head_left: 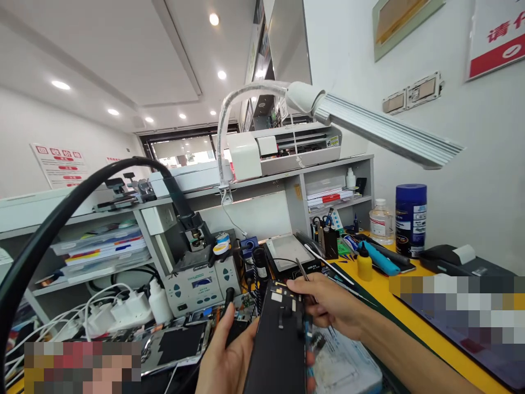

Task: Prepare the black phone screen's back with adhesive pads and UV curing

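Note:
A black phone screen (275, 342) is held tilted at the lower middle, its back with small metal patches and flex parts facing me. My left hand (229, 347) grips it from the left side, with fingertips showing past its right edge. At the upper right corner my right hand (324, 301) is closed around metal tweezers (302, 268), whose upper end points up and left. The right thumb rests by the top edge of the screen. Below and to the right lies a pale blue-edged tray or mat (348, 364), partly hidden by my right arm.
A grey soldering or hot-air station (200, 287), a white bottle (159, 303) and opened device parts (176, 345) stand on the left. On the right are a yellow bottle (364, 265), a blue can (410, 219) and a black printer (467, 262). A lamp (389, 128) hangs above.

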### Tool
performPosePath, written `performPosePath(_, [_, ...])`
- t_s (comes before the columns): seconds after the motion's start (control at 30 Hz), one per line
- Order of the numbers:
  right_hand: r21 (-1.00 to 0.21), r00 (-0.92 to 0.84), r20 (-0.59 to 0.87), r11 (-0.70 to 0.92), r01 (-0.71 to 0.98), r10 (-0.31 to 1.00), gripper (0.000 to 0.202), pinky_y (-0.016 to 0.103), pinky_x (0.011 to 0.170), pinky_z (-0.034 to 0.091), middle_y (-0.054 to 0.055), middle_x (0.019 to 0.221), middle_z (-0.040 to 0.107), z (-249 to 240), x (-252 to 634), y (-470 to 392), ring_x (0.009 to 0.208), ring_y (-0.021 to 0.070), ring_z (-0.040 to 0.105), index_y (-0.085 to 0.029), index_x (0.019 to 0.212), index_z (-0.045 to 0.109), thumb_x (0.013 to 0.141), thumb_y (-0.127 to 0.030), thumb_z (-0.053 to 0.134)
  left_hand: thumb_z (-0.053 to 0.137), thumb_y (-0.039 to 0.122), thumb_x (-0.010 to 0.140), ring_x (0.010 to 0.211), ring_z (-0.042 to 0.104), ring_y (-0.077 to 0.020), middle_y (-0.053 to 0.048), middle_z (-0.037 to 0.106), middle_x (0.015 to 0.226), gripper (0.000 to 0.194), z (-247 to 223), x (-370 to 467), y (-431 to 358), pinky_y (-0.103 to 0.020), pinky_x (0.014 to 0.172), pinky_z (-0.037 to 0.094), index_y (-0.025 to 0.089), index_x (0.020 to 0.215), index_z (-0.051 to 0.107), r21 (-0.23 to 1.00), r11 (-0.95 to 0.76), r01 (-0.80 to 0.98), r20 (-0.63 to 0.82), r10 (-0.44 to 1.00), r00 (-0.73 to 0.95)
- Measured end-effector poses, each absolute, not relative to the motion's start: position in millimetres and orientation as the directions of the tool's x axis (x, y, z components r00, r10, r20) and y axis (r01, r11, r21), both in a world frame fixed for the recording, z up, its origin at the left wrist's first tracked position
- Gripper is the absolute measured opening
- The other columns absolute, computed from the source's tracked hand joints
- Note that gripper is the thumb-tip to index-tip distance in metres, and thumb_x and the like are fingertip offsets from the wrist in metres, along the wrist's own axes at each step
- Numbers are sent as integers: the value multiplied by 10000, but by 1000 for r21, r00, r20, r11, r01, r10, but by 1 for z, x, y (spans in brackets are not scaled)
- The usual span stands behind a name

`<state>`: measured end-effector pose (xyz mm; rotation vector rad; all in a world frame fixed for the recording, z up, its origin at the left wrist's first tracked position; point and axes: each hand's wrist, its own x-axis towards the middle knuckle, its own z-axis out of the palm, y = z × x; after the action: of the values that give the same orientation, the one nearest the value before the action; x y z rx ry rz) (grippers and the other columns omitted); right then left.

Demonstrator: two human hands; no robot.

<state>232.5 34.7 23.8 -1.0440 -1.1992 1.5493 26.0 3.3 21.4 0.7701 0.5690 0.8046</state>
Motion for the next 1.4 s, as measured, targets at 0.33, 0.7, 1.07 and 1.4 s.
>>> performPosePath(0.33, [-892, -67, 348, 353, 283, 935, 226, 256, 637, 367, -19, 838, 452, 18, 218, 14, 696, 131, 431, -230, 1069, 607, 903, -381, 633, 475, 628, 868, 719, 744, -353, -149, 778, 821, 677, 21, 34, 1, -523, 831, 535, 112, 1285, 609, 726, 505, -467, -231, 819, 525])
performPosePath(0.7, [-674, -327, 504, 601, 429, 799, 273, 258, 672, 478, 31, 939, 473, 27, 228, -3, 846, 172, 560, -274, 1119, 634, 906, -141, 529, 329, 753, 835, 654, 729, -343, -186, 748, 689, 846, 21, 27, 10, -501, 801, 524, 37, 1094, 698, 726, 546, -419, -168, 731, 662])
performPosePath(1.07, [-814, -297, 410, 493, 308, 862, 142, 271, 661, 451, 15, 897, 538, 31, 223, -2, 751, 144, 606, -208, 911, 659, 969, -292, 560, 511, 548, 907, 845, 681, -223, -102, 705, 1017, 479, 26, 26, -1, -415, 784, 548, 139, 1117, 646, 742, 531, -409, -154, 729, 667])
performPosePath(1.4, [-921, -219, 340, 371, 122, 915, 241, 255, 643, 392, -17, 733, 567, 33, 227, 2, 692, 132, 494, -183, 919, 638, 939, -422, 616, 229, 589, 957, 563, 690, -217, -171, 724, 625, 798, 27, 32, 2, -290, 609, 509, -6, 844, 750, 712, 581, -394, -137, 666, 734])
